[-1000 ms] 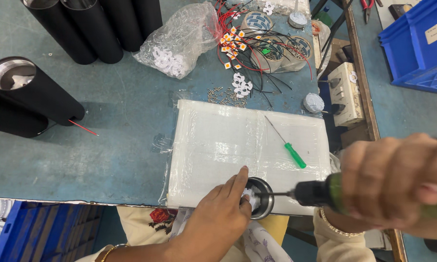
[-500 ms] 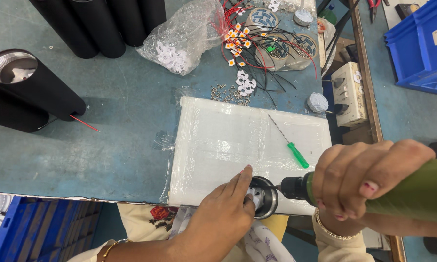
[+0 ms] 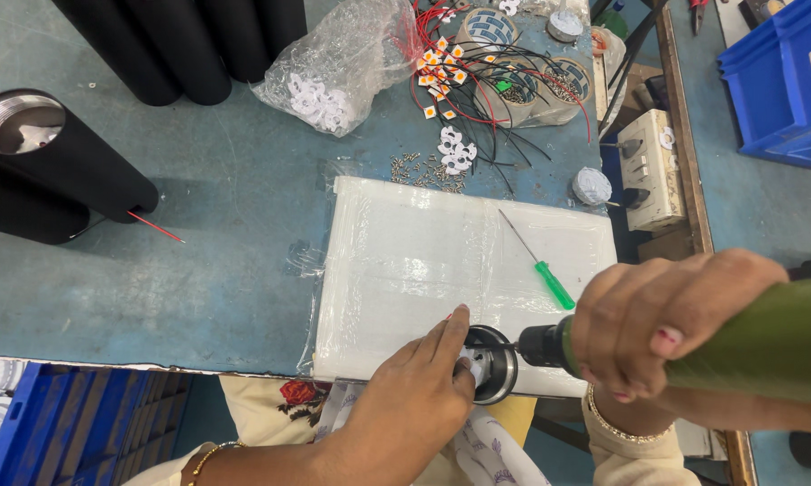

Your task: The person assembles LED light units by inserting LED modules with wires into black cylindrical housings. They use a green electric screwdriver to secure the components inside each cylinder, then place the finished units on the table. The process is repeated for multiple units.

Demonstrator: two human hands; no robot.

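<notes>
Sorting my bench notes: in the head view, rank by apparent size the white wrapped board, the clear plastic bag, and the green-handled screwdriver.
1. White wrapped board, clearly largest.
2. Clear plastic bag, though it lies farther from the camera.
3. Green-handled screwdriver, thinnest and smallest.

Clear plastic bag (image 3: 333, 72) of white parts, table's far side.

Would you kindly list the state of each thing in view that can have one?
Left hand: steadying the round metal housing.
Right hand: gripping the green power driver, bit at the housing.
Green-handled screwdriver: lying unused on the white pad.
Black tube: on its side, open end showing.
Plastic bag: open, crumpled.
</notes>
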